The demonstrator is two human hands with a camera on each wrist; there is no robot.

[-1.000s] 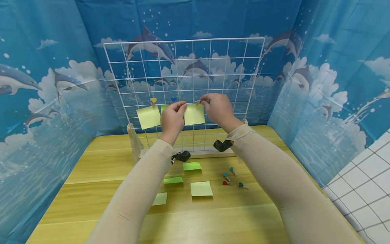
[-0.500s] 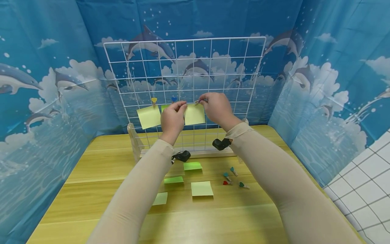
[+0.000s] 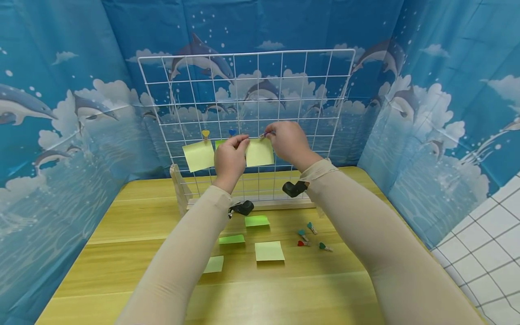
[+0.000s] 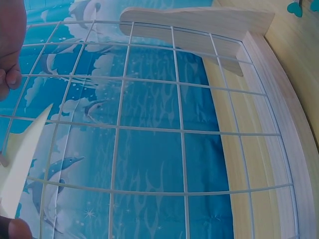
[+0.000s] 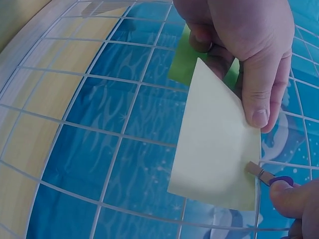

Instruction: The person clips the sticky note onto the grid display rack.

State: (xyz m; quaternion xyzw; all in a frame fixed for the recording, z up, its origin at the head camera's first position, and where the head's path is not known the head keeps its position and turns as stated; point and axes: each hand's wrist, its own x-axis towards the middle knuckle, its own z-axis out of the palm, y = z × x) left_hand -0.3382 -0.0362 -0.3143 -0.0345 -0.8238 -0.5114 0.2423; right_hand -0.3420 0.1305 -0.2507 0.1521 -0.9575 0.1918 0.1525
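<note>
In the head view my left hand point(image 3: 230, 158) pinches the upper left corner of a pale yellow sticky note point(image 3: 260, 153) against a white wire grid point(image 3: 243, 54). My right hand point(image 3: 289, 141) holds a small wooden clothespin point(image 5: 263, 174) with a purple top between thumb and fingers. The clothespin's tip lies over the note's top edge, as the right wrist view shows. To the left hang another pale yellow note point(image 3: 199, 156) under a yellow heart clothespin point(image 3: 205, 134) and a green note point(image 5: 182, 64) below a blue heart clothespin point(image 3: 232, 132), partly hidden by my left hand.
The grid stands upright on a wooden base point(image 3: 276, 205). On the table point(image 3: 122, 253) lie two green notes point(image 3: 257, 220), a pale yellow note point(image 3: 270, 251) and a pale note point(image 3: 214, 264) partly behind my left sleeve. Several heart clothespins point(image 3: 302, 243) lie right of them.
My right hand has shifted slightly up and left, with the clothespin still at the note's top edge. My left hand keeps its hold on the note.
</note>
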